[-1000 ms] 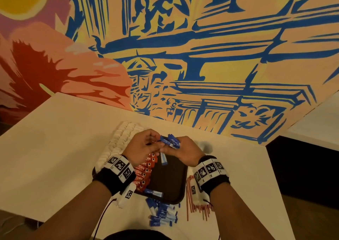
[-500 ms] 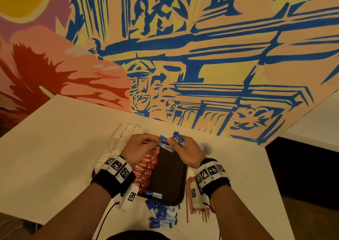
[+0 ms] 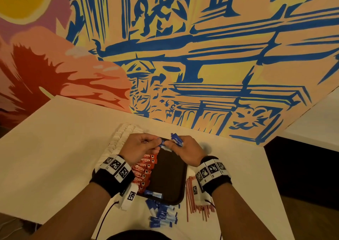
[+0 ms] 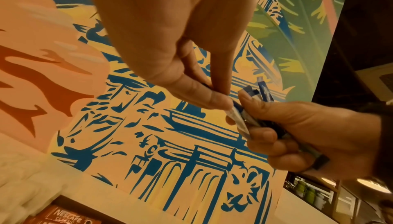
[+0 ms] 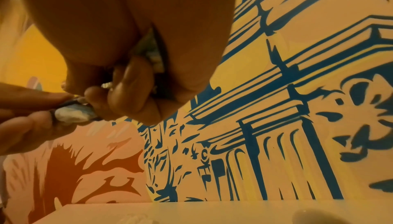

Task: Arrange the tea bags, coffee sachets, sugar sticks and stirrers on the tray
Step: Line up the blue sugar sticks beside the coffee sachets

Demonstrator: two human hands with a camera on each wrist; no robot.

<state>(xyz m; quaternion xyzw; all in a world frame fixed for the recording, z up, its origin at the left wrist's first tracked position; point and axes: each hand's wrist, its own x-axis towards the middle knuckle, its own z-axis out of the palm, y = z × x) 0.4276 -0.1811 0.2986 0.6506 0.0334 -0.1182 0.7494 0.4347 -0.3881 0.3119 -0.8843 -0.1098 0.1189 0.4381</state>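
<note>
- A small bunch of blue sugar sticks is held in the curled fingers of the right hand, and one single stick is pinched at its end between thumb and forefinger of the left hand. Both grips are pressed closed on paper.
- Directly below the two grips the dark tray is found; the red coffee sachets are lined along its edge under the left wrist, and one blue stick lies at its near end.
- Toward the body from the grips, loose sugar sticks lie on the counter, and the red stirrers are under the right wrist. Tea bags cannot be identified.
- It is judged that one stick is being separated from the bunch for placing.
- Risk: if the right grip is loosened while the stick is pulled, several sticks could slide out together and fall across the sachets.
- Risk: the thin paper could be torn by a sharp pull, and sugar would be spilled on the tray.
</note>
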